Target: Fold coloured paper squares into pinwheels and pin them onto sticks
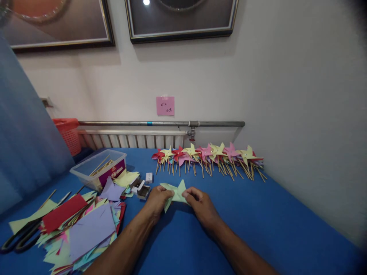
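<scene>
A pale green paper pinwheel is held up between my two hands over the blue table, its pointed blades folded toward the middle. My left hand pinches its left side between thumb and fingers. On the right side, my right hand grips a blade with thumb and forefinger. No stick shows on this pinwheel. Just left of my left hand lie an open small box with dark contents and a small white box.
Finished pinwheels on sticks lie in a row at the back. At left are a paper stack, black-handled scissors, a clear plastic box with sticks, and a red basket. A radiator stands behind.
</scene>
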Available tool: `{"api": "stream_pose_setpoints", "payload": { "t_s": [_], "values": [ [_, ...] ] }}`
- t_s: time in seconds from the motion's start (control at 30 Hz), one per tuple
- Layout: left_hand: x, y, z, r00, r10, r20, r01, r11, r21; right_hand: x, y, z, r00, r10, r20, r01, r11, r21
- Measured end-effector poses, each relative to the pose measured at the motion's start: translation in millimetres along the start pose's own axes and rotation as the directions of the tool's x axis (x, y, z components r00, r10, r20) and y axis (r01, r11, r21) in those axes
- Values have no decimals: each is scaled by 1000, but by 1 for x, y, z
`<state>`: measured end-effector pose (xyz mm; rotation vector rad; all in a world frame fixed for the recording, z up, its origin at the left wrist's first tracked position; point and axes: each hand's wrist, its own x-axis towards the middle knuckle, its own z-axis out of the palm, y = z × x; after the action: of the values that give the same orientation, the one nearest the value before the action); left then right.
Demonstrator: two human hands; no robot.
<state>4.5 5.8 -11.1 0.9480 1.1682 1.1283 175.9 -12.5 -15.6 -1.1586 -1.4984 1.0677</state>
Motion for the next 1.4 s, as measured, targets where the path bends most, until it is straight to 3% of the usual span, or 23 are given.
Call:
{"api": "stream_pose_setpoints", "payload": {
  "t_s": [0.4, 0.83, 1.13, 1.4],
  "values": [
    [-1, 4, -6, 986, 51, 160, -52, 999, 6, 0, -5, -11, 988, 64, 138, -90, 977, 191],
    [-3, 0, -1, 976, 78, 203, -98, 991, 89, 1, -4, -3, 999, -12, 45, 6, 989, 147],
    [-1, -7, 1, 976, 52, 213, -64, 997, 49, 6, 6, 6, 996, 47, -71, -33, 983, 181],
    [-1, -9, 1, 975, 42, 218, -60, 995, 77, 6, 12, 7, 990, 142, 20, -142, 949, 282]
  ]
}}
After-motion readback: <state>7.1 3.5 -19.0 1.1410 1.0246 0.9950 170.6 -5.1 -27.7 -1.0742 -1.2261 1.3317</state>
